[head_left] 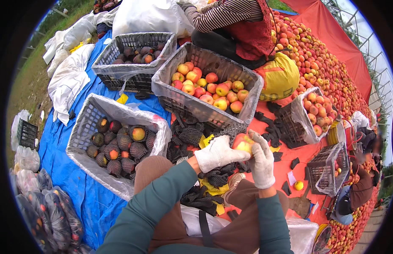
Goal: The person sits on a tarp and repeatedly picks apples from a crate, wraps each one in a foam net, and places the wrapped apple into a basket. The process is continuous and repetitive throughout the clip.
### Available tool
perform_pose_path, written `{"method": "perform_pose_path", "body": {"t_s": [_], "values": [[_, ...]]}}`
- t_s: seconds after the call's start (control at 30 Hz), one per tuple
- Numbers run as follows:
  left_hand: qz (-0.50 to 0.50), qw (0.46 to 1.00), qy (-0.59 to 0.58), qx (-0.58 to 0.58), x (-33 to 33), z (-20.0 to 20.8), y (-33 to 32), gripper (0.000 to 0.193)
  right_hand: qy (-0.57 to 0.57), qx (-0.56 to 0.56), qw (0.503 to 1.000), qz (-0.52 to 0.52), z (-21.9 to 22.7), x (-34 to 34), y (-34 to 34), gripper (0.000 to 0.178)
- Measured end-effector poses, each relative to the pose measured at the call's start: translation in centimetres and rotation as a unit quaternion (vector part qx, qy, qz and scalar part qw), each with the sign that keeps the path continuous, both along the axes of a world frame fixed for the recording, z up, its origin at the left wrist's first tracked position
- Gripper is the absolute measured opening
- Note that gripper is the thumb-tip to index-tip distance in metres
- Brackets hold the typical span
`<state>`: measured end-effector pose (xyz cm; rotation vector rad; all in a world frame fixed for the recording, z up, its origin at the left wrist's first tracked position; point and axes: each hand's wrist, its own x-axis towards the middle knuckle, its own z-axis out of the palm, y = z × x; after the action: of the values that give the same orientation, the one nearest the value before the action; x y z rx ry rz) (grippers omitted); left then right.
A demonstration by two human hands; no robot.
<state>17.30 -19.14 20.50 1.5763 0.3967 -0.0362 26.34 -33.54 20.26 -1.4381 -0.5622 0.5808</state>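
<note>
A red and yellow apple [243,143] is held up between my two white-gloved hands, above my lap. My left hand [217,154] comes in from the left, its fingers closed against the underside of the apple. On the other side, my right hand [263,164] curls its fingers around the apple's right edge. Loose black foam nets [190,133] lie heaped beneath and behind my hands, with yellow scraps among them. To my left stands a lined crate [92,167] of apples mostly sleeved in dark foam nets. Straight ahead is a lined crate [179,101] of bare apples.
Another crate [116,78] of netted apples stands at the far left on a blue tarp [84,199]. A person [243,25] in striped sleeves sits ahead. A huge apple pile [319,63] fills the right, with a crate [289,122] and a yellow sack [281,78] nearby.
</note>
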Motion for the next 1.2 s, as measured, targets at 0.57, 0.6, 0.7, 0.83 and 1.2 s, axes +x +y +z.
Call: {"method": "perform_pose_path", "body": {"t_s": [0.57,0.6,0.7,0.83,1.2], "values": [[-0.083,0.827,-0.116,-0.544,-2.3,-2.5,-0.2,0.076,0.133,0.048,0.976,0.163,-2.6,-1.5,-1.6,0.042],[-0.077,0.832,-0.102,-0.54,-2.1,-2.5,-0.3,0.077,0.232,0.087,0.96,0.13,-2.3,-1.0,-1.8,0.04],[-0.054,0.846,-0.119,-0.516,-1.1,-0.3,-0.9,0.071,0.354,0.146,0.923,0.038,0.7,0.7,-2.3,0.024],[-0.022,0.867,-0.143,-0.477,0.8,1.5,-0.8,0.066,0.15,0.076,0.981,-0.1,1.2,2.6,-2.5,0.003],[0.179,0.949,-0.151,-0.211,1.8,-2.2,0.6,0.047,-0.463,-0.128,0.865,0.144,1.8,-0.2,0.9,0.016]]}}
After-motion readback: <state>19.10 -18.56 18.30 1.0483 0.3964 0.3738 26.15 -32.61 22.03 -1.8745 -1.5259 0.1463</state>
